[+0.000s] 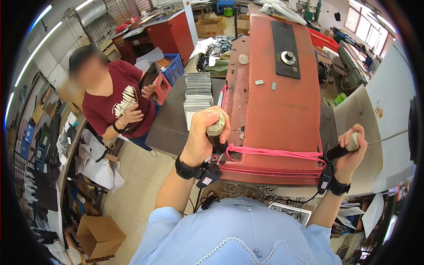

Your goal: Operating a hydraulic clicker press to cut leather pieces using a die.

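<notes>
My left hand (197,138) is wrapped round a black handle with a tape-wrapped top (215,126), at the near left corner of a large red machine head (278,106). On the other side, my right hand (350,160) closes round a similar black handle (335,153) with a wrapped end. Pink cords (278,152) run across the front of the machine head between the two handles. A dark plate with a round metal knob (288,58) is fixed on top of the head, and two small grey pieces (266,84) lie below it. Both my wrists carry black straps with small devices.
Stacks of flat grey-white pieces (198,90) stand on a dark table (170,128) left of the machine. Beyond that table is another person (119,97) in a dark red shirt, hands raised. A cardboard box (99,236) sits on the tiled floor; a blue crate (172,70) stands farther back.
</notes>
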### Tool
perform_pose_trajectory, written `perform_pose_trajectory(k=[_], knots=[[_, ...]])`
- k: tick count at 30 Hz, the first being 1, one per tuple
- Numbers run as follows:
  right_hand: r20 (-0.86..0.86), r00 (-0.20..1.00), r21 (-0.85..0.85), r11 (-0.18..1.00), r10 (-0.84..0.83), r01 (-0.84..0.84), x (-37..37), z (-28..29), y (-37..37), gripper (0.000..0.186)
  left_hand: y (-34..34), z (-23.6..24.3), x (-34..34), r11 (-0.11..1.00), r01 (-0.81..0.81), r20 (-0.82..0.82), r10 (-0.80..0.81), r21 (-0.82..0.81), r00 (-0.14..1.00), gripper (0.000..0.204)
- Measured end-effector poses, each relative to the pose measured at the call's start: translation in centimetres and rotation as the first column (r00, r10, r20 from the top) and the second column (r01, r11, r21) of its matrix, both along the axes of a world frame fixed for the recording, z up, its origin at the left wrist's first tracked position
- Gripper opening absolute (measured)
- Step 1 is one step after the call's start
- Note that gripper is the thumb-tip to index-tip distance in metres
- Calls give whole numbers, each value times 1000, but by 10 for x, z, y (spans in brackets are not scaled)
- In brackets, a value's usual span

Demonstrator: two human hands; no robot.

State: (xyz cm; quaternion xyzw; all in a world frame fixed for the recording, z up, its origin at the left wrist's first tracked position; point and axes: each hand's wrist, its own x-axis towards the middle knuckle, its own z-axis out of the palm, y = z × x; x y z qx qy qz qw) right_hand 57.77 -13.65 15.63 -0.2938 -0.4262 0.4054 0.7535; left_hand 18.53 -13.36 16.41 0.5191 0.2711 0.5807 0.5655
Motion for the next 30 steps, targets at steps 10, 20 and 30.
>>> perform_pose_trajectory(k=[10, 20, 30], knots=[[21, 999, 27, 999, -25, 24, -2, -3, -3, 38, -11, 3, 5, 997, -40, 11, 41, -71, 999, 37], [7, 995, 33, 995, -98, 98, -8, -2, -11, 38, -6, 2, 0, 999, 41, -13, -42, -24, 999, 39], [66, 997, 36, 999, -37, 35, 2, -4, -2, 40, -4, -6, 15, 994, -91, 112, 98, -68, 989, 40]])
